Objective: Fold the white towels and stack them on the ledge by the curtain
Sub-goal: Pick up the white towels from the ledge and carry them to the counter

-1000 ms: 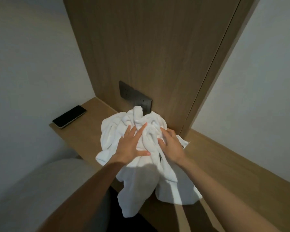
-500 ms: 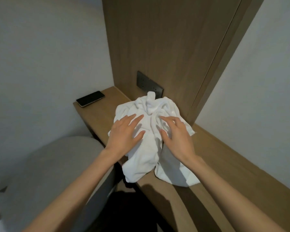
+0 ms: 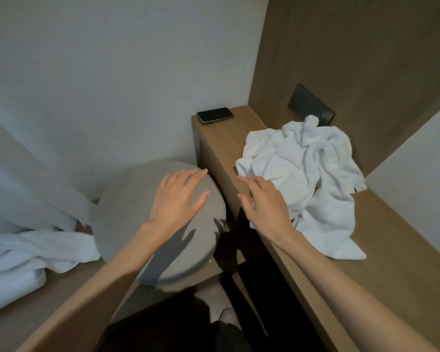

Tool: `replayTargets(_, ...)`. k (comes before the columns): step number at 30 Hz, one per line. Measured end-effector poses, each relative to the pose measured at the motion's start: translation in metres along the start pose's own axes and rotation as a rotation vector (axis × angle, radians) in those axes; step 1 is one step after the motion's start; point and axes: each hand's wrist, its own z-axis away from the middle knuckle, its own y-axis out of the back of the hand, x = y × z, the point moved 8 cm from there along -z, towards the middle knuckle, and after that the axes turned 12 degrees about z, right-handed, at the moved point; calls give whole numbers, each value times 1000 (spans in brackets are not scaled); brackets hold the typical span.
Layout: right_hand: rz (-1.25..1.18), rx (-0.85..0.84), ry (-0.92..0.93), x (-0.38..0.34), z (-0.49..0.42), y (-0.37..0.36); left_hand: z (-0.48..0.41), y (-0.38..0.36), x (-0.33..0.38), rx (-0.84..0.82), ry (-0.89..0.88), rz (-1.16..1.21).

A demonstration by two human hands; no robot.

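The right hand (image 3: 267, 207) covers the near left edge of the towel (image 3: 308, 174); whether it touches the cloth cannot be told. The towel's peak hides the lower edge of the socket plate (image 3: 308, 102). The left hand (image 3: 178, 199) and its forearm cover part of the grey cushion (image 3: 127, 199). Both forearms run off the bottom edge. The curtain (image 3: 23, 189) and a second white cloth (image 3: 36, 250) are cut off at the left edge. The ledge (image 3: 391, 262) runs out at the lower right, and the space beneath it is too dark to read.
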Motion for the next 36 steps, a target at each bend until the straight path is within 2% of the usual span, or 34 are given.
replayTargets(7, 69, -86, 110, -128, 43, -49, 125, 35, -104, 5, 137, -34)
replayTargets(12, 13, -151, 151, -231, 78, -78, 223, 71, -170, 36, 210, -17)
replayTargets(20, -26, -246, 283, -387, 105, -123, 351, 116, -282, 89, 450, 18)
replayTargets(28, -73, -356, 372, -491, 83, -186, 399, 132, -381, 116, 601, 75)
replayTargets(36, -95, -516, 371, -575, 34, -271, 397, 130, -508, 74, 726, 111)
